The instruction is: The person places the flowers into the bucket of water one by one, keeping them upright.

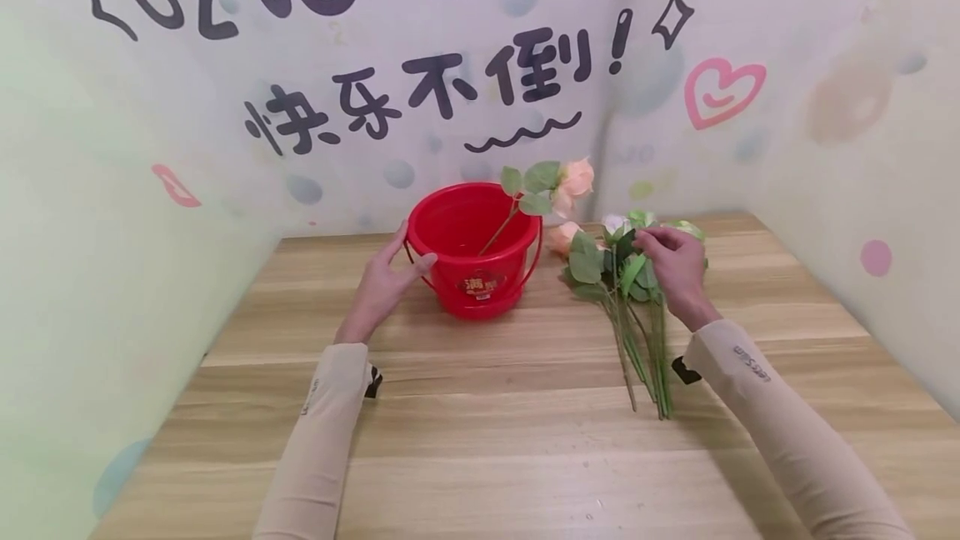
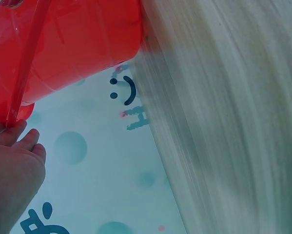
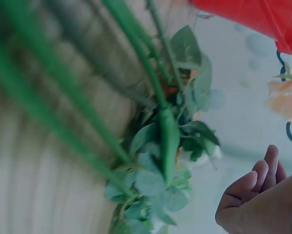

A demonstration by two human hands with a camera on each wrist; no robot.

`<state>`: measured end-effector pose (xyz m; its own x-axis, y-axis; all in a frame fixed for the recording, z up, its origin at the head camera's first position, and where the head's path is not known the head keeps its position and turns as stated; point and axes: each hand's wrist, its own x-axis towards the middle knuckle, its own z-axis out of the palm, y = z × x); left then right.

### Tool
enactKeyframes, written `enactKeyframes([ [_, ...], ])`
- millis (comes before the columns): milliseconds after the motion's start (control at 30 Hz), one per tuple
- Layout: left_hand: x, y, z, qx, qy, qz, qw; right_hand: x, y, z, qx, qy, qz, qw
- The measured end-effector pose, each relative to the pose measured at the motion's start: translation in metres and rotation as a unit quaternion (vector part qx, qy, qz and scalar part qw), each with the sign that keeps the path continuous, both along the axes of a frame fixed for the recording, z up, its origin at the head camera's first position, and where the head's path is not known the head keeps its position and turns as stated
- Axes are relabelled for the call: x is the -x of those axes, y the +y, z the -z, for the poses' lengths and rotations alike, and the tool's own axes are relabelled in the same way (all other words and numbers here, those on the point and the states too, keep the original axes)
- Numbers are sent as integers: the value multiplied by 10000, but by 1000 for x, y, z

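Note:
A red plastic bucket [image 1: 480,282] with a thin red handle stands on the table. My left hand [image 1: 382,286] grips its left rim, thumb at the front; in the left wrist view, fingers [image 2: 28,141] meet the rim beside the handle. One peach artificial rose [image 1: 576,182] leans to the right out of the bucket, its stem inside. Right of the bucket lies a bunch of artificial flowers [image 1: 630,269], with leafy heads at the back and green stems towards me. Over them hovers my right hand [image 1: 675,265], fingers loosely bent; in the right wrist view nothing shows between them.
The wood-grain table [image 1: 480,440] ends at the back against a printed wall covering [image 1: 450,157] with dark lettering. More wall panels close in the left and right sides. The bucket stands near the back edge.

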<state>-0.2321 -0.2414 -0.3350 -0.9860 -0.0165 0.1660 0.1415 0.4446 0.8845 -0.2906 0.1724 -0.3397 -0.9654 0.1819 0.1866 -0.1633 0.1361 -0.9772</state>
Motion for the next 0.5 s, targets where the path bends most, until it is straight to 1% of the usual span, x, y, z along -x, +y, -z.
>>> enactKeyframes([
  [100, 1, -1, 1, 19, 20, 5, 10000, -2, 6, 4, -129, -182, -59, 9997],
  [200, 2, -1, 1, 32, 10, -7, 10000, -5, 12, 9, -258, -419, -225, 9985],
  [400, 2, 0, 0, 29, -85, -39, 10000, -8, 17, 18, -521, -812, -467, 9942],
  [500, 2, 0, 0, -5, -100, -38, 9999, -11, 17, 22, -674, -940, -613, 9914],
])
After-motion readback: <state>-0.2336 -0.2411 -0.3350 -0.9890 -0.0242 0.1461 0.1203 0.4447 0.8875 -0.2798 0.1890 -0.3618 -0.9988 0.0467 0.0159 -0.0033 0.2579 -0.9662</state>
